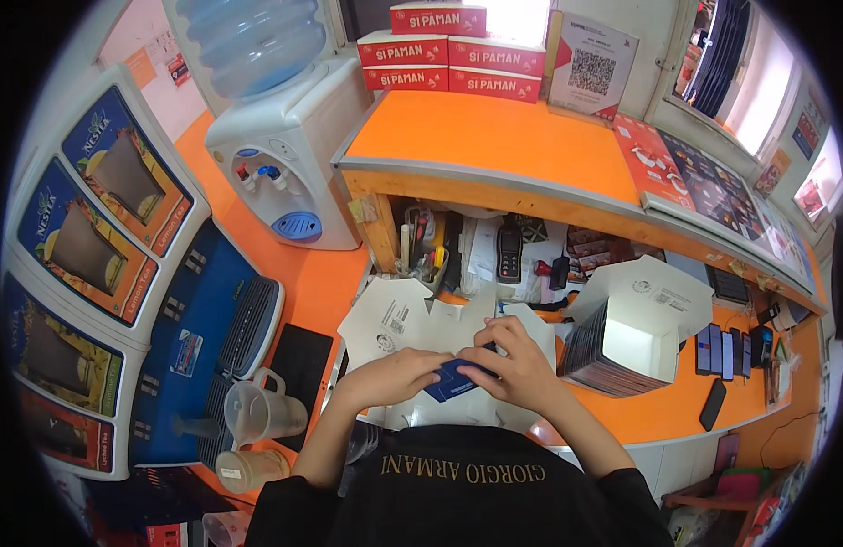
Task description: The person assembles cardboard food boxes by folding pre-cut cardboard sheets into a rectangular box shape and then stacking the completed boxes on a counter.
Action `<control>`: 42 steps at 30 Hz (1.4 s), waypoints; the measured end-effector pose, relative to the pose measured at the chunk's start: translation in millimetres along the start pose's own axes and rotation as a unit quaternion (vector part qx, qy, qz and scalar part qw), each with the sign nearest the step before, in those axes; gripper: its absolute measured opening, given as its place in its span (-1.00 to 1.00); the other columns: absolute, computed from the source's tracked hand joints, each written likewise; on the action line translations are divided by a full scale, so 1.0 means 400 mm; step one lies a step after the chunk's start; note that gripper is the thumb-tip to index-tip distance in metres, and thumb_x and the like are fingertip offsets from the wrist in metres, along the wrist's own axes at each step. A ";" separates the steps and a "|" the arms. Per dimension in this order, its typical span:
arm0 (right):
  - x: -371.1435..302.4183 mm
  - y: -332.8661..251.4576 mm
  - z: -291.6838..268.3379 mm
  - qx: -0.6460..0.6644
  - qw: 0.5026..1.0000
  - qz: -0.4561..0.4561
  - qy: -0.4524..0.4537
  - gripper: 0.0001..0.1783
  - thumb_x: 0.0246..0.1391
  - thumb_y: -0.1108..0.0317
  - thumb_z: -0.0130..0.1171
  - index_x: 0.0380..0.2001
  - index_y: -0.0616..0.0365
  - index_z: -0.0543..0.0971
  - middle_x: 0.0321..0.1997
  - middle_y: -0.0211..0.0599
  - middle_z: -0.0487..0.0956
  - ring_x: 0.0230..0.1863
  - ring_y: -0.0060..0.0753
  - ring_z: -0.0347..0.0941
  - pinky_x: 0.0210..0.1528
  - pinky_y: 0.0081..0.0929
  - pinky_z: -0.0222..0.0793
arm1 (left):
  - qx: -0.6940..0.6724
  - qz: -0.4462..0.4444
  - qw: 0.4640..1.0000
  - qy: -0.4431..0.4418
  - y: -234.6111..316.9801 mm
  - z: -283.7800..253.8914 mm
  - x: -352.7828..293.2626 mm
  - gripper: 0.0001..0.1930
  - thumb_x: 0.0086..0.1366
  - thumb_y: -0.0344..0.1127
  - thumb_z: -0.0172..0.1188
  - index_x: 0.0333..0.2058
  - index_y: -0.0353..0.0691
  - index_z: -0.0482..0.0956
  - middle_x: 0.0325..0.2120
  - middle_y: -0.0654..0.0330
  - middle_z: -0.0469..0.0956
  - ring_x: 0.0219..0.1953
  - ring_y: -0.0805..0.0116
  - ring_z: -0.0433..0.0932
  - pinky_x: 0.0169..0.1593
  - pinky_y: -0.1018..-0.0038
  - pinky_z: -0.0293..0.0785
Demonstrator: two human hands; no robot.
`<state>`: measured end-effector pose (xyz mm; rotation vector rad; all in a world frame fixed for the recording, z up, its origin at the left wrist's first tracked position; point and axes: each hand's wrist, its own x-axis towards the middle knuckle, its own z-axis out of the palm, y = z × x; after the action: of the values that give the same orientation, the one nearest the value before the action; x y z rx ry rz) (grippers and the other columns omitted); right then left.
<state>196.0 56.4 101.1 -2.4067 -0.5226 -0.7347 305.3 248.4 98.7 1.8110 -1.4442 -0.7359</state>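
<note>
Closest to the body, a small dark blue card piece point(453, 381) is held between both hands, just above flat white cardboard blanks point(399, 319) which are spread on the orange counter point(640, 410). The left hand point(390, 376) is closed on its left end, and the fingers of the right hand point(517, 360) are curled over its top and right side. It seems that the piece is being folded or fitted; for the next move a firm pinch with steady alignment of the edges would probably be needed. Beside the right hand, a stack of dark flat sheets point(590, 356) is seen under a folded white box point(645, 319). To the left, a clear plastic jug point(262, 410) is standing. Farther away, a water dispenser point(289, 155) and red boxes point(449, 55) are placed. Most of the blue piece is hidden by the fingers, so its exact shape cannot be told.
</note>
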 end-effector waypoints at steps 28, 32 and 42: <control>-0.148 0.265 0.204 0.051 0.879 0.463 -0.100 -0.54 -0.06 0.30 0.19 -0.07 0.29 0.43 -0.22 0.02 0.52 -0.26 -0.02 0.49 -0.21 -0.17 0.44 | 0.062 -0.126 0.956 -0.257 -0.134 0.223 0.019 -0.72 0.25 -0.27 0.06 -0.09 -0.17 0.54 -0.24 -0.03 0.57 -0.13 0.05 0.53 -0.04 0.26 0.42; -0.032 0.075 0.075 0.093 0.927 0.347 0.107 -0.66 -0.17 0.45 0.15 -0.21 0.23 0.50 -0.18 -0.07 0.56 -0.28 -0.12 0.48 -0.25 -0.23 0.41 | -0.174 -0.134 0.966 0.139 -0.102 0.149 0.016 -0.43 0.35 0.08 -0.07 0.13 -0.25 0.35 -0.08 -0.06 0.51 -0.02 0.13 0.52 0.00 0.28 0.44; -0.024 -0.076 0.010 -0.086 0.978 -0.175 -0.075 -0.74 -0.12 0.37 0.14 -0.26 0.03 0.51 -0.07 -0.41 0.49 -0.24 -0.38 0.41 -0.20 -0.43 0.36 | -0.562 -0.127 0.761 0.300 0.017 0.020 0.003 -0.58 0.41 -0.10 -0.12 0.04 -0.33 0.33 -0.13 0.17 0.50 -0.10 0.43 0.51 0.00 0.45 0.43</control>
<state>174.7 80.3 104.8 -2.5759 -0.9994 -0.7734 295.1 244.8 99.3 1.0592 -0.1539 -0.7837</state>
